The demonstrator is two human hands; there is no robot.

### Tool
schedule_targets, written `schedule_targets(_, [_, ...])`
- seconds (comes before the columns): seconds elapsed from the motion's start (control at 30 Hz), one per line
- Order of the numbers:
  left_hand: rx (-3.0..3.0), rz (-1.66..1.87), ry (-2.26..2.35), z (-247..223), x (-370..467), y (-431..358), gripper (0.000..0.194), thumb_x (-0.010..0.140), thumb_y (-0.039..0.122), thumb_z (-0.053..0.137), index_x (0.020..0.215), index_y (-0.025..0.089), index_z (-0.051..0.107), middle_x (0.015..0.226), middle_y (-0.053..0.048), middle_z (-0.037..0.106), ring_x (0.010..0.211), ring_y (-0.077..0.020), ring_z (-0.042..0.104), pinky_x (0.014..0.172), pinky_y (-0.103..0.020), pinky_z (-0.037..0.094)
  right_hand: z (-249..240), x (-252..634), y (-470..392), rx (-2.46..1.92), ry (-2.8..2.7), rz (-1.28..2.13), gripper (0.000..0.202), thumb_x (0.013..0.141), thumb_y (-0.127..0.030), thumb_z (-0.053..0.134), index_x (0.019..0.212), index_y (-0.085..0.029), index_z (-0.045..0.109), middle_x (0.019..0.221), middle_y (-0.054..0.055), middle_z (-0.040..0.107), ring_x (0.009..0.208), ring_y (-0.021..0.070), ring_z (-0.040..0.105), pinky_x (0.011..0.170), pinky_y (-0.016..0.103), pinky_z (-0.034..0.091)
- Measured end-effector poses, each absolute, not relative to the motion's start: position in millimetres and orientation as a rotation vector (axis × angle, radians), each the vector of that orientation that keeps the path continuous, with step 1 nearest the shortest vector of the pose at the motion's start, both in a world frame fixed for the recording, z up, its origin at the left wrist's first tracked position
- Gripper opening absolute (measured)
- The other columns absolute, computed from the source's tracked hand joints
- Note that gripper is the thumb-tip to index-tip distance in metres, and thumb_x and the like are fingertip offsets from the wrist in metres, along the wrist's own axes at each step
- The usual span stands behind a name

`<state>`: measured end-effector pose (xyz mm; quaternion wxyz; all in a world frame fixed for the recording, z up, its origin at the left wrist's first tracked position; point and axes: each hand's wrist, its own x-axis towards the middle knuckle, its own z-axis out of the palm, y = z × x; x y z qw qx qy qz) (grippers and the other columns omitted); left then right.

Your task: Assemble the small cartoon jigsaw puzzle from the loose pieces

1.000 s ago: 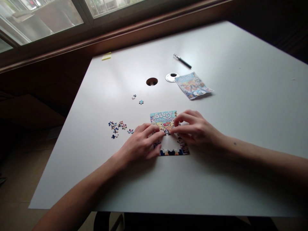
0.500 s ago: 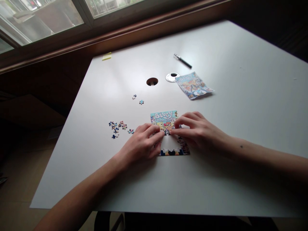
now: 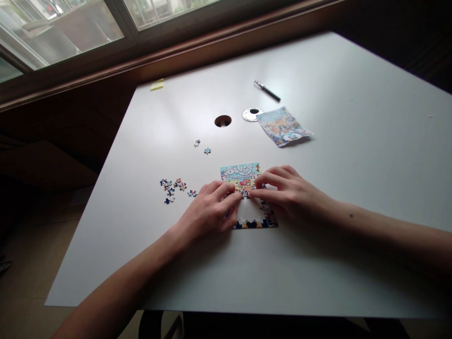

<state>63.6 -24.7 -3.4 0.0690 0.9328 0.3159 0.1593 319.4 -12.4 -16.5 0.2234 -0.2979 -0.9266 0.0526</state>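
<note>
A small jigsaw puzzle (image 3: pixel 240 170) lies on the white table in front of me, its upper part and edges filled with a colourful cartoon picture and a bare white patch lower down. My left hand (image 3: pixel 213 205) rests on its left side, thumb and forefinger closed at a puzzle piece (image 3: pixel 245 193) above the bare patch. From the right, the fingertips of my right hand (image 3: pixel 287 192) meet the other side of the same piece, fingers bent together. The fingers partly hide the piece and the puzzle's sides.
Loose puzzle pieces (image 3: pixel 170 187) lie in a cluster at the left, and two more (image 3: pixel 207 150) lie farther back. A printed picture sheet (image 3: pixel 284 126), a pen (image 3: pixel 267 91), a round metal cover (image 3: pixel 251 114) and a cable hole (image 3: pixel 222 121) are toward the back. A yellow sticky note (image 3: pixel 157 84) marks the far-left corner.
Both hands stay at the same piece with hardly any movement. The whole view has shifted very slightly.
</note>
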Motion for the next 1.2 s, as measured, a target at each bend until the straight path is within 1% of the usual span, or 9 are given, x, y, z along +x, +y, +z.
schedule_targets(0.3, [2.798,0.505,0.931,-4.6,61.1,-24.2,0.025,0.092,0.017,0.051,0.116,0.018,0.059,0.113,-0.010,0.061,0.108,-0.0240,0.052,0.095,-0.041,0.049,-18.9,321.0,-11.3,-0.812,-2.546,0.219,0.038,0.090,-0.010,0.052,0.122,-0.030,0.062,0.106,0.006,0.065,0.101,0.0232,0.054,0.090,0.040,0.040])
schedule_targets(0.43, [2.800,0.500,0.960,-4.3,63.6,-25.2,0.024,0.093,0.018,0.051,0.115,0.018,0.059,0.113,-0.010,0.061,0.107,-0.0241,0.053,0.093,-0.042,0.049,-19.5,321.0,-11.4,-0.809,-2.534,0.242,0.038,0.089,-0.012,0.055,0.121,-0.029,0.063,0.105,0.007,0.065,0.101,0.0236,0.055,0.090,0.040,0.039])
schedule_targets(0.63, [2.786,0.513,1.000,-5.4,64.8,-24.9,0.022,0.094,0.020,0.049,0.113,0.018,0.060,0.111,-0.010,0.061,0.104,-0.0238,0.054,0.091,-0.041,0.049,-19.1,320.5,-11.5,-0.816,-2.561,0.212,0.036,0.090,-0.012,0.052,0.121,-0.028,0.063,0.106,0.008,0.064,0.102,0.0244,0.053,0.090,0.042,0.039])
schedule_targets(0.73, [2.726,0.565,1.002,-7.0,62.9,-23.4,0.022,0.092,0.019,0.050,0.113,0.018,0.058,0.113,-0.009,0.063,0.105,-0.0235,0.055,0.092,-0.041,0.047,-19.8,320.6,-11.7,-0.803,-2.556,0.209,0.037,0.090,-0.012,0.052,0.123,-0.027,0.062,0.106,0.008,0.064,0.102,0.0243,0.053,0.090,0.041,0.040])
schedule_targets(0.83, [2.704,0.587,1.004,-7.1,60.3,-22.4,0.027,0.091,0.017,0.049,0.118,0.018,0.054,0.116,-0.009,0.064,0.106,-0.0238,0.055,0.093,-0.041,0.045,-20.8,321.1,-11.4,-0.788,-2.539,0.231,0.040,0.089,-0.012,0.054,0.125,-0.030,0.060,0.107,0.007,0.064,0.103,0.0239,0.054,0.090,0.040,0.041])
schedule_targets(0.9, [2.740,0.560,1.002,-6.5,59.6,-22.7,0.027,0.091,0.019,0.050,0.118,0.020,0.055,0.116,-0.009,0.063,0.106,-0.0242,0.055,0.093,-0.042,0.043,-21.5,321.3,-10.9,-0.787,-2.534,0.236,0.041,0.089,-0.013,0.055,0.126,-0.031,0.060,0.107,0.007,0.064,0.103,0.0240,0.054,0.091,0.041,0.040])
schedule_targets(1.0, [2.829,0.507,1.014,-6.7,61.7,-25.0,0.024,0.092,0.021,0.052,0.115,0.021,0.058,0.112,-0.009,0.063,0.105,-0.0248,0.054,0.094,-0.042,0.040,-22.9,321.1,-10.2,-0.797,-2.532,0.240,0.038,0.089,-0.014,0.055,0.124,-0.029,0.061,0.106,0.007,0.065,0.103,0.0244,0.055,0.091,0.041,0.040])
schedule_targets(1.1, [2.888,0.471,1.077,-8.4,67.1,-28.5,0.023,0.091,0.020,0.052,0.114,0.020,0.059,0.108,-0.008,0.063,0.101,-0.0246,0.055,0.093,-0.044,0.036,-24.6,320.5,-9.4,-0.802,-2.531,0.238,0.034,0.090,-0.014,0.054,0.120,-0.027,0.062,0.106,0.007,0.065,0.103,0.0246,0.054,0.090,0.041,0.040])
schedule_targets(1.2, [2.890,0.537,1.103,-6.2,69.7,-30.0,0.021,0.092,0.020,0.051,0.112,0.022,0.059,0.109,-0.007,0.064,0.103,-0.0243,0.055,0.091,-0.043,0.034,-24.6,320.6,-7.7,-0.791,-2.522,0.262,0.033,0.089,-0.011,0.052,0.117,-0.026,0.061,0.107,0.007,0.065,0.102,0.0240,0.054,0.089,0.042,0.041])
